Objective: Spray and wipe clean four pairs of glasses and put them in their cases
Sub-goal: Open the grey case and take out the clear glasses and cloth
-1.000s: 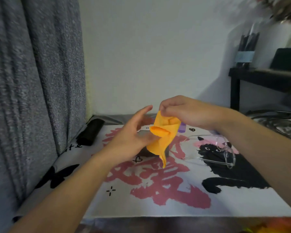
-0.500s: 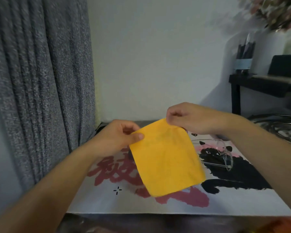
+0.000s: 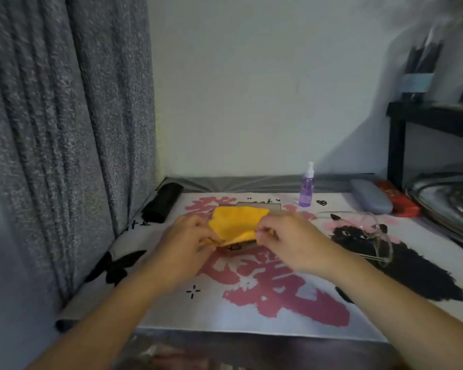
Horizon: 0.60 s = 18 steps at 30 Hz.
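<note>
Orange microfibre cloth (image 3: 237,222) hangs folded between your hands near the mat's centre: your left hand (image 3: 183,243) pinches its near left edge, your right hand (image 3: 284,236) its near right. The clear-framed glasses (image 3: 374,236) lie to the right, long axis running near to far, closest to your right hand

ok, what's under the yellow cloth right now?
Both hands, left hand and right hand, pinch the yellow cloth low over the printed mat. A dark edge shows beneath it; what it is stays covered.
</note>
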Each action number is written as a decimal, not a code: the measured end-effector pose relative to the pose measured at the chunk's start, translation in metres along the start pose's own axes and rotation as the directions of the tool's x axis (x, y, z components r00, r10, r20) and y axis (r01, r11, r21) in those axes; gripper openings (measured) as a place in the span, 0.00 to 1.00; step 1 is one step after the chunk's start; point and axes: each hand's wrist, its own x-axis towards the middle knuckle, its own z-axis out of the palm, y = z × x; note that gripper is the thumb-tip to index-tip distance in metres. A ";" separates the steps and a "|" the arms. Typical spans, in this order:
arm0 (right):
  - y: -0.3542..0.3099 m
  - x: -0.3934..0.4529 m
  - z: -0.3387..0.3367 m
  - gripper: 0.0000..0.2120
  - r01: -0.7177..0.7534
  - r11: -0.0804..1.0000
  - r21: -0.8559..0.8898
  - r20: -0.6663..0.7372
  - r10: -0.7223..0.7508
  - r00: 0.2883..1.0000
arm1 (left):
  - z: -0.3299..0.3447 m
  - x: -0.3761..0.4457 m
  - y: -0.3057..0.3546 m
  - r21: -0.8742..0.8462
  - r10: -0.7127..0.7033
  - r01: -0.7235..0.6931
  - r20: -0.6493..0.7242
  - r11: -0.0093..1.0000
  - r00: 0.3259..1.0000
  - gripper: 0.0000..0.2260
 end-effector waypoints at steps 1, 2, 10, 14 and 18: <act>0.002 -0.014 0.010 0.07 0.011 0.999 -0.040 0.012 -0.010 1.000 | 0.013 -0.015 -0.003 0.032 -0.011 0.010 0.024 0.999 1.000 0.12; 0.007 -0.027 0.016 0.07 0.000 0.998 -0.065 -0.008 0.000 1.000 | 0.024 -0.028 -0.005 0.013 -0.037 0.037 0.015 0.999 0.999 0.16; 0.066 -0.109 -0.005 0.20 -0.516 0.721 -0.462 -0.454 0.307 0.836 | 0.039 -0.043 0.004 -0.391 -0.250 0.171 -0.158 0.904 0.955 0.21; 0.085 -0.121 -0.009 0.08 -0.515 0.670 -0.534 -0.437 0.303 0.847 | 0.041 -0.053 0.022 -0.392 -0.265 0.150 -0.256 0.908 0.930 0.21; 0.072 -0.118 -0.032 0.01 -0.474 0.738 -0.480 -0.586 0.133 0.800 | 0.042 -0.067 0.053 -0.525 -0.299 0.173 -0.164 0.833 0.940 0.18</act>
